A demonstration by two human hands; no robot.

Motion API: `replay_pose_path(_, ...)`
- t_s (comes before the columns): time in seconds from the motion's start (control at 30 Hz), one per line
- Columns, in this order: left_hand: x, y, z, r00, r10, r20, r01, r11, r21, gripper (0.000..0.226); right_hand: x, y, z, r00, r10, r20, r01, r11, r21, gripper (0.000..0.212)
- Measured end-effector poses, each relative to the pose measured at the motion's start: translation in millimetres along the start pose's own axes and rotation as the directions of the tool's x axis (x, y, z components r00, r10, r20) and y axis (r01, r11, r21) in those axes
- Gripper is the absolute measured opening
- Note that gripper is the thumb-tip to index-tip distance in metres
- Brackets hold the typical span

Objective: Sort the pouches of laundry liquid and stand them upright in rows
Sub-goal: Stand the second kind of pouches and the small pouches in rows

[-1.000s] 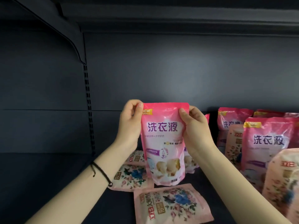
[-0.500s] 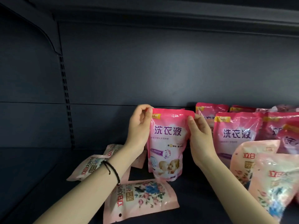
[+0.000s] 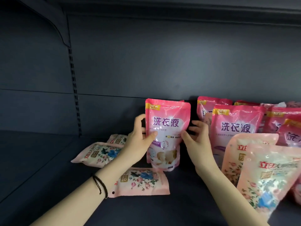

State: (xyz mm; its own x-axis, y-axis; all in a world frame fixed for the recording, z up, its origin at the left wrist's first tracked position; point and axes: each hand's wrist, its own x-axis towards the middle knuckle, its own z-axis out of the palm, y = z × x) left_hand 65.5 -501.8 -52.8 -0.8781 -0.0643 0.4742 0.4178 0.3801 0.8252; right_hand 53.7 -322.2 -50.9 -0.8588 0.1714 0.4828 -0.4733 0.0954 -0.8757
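A bright pink pouch (image 3: 166, 128) with purple lettering stands upright on the dark shelf, near its back wall. My left hand (image 3: 138, 142) grips its left edge at mid-height, thumb on the front. My right hand (image 3: 197, 141) holds its right edge, thumb on the front and fingers behind. To the right stand more bright pink pouches (image 3: 236, 126) in rows. In front of them stand pale floral pouches (image 3: 268, 180). Three floral pouches lie flat to the left: one (image 3: 143, 181) below the held pouch, one (image 3: 99, 154) further left, one (image 3: 117, 138) behind it.
The shelf floor (image 3: 40, 160) is dark blue-grey, with a back wall (image 3: 162, 62) and a slotted upright (image 3: 74, 87) at the left. A shelf bracket (image 3: 60, 25) hangs at the upper left. I wear a black band (image 3: 100, 185) on my left wrist.
Both hands slid from the pouch's top corners down to its sides. The pouch went lower and now stands on the shelf. The view shifted, showing more pouches on the right.
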Motion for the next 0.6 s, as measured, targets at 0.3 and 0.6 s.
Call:
replay_pose_path(0.3, -9, 13, -70, 0.972, 0.027, 0.235, -0.17, 0.773, 0.612, 0.025, -5, -44, 1, 0.743, -0.355, 0.567, 0.647, 0.598, -0.473, 0.021)
replay_pose_path(0.6, -40, 6, -118, 0.863, 0.07, 0.5, -0.503, 0.208, 0.839, 0.042, -20, -64, 38, 0.519, 0.022, 0.854, 0.829, 0.232, -0.509, 0.031)
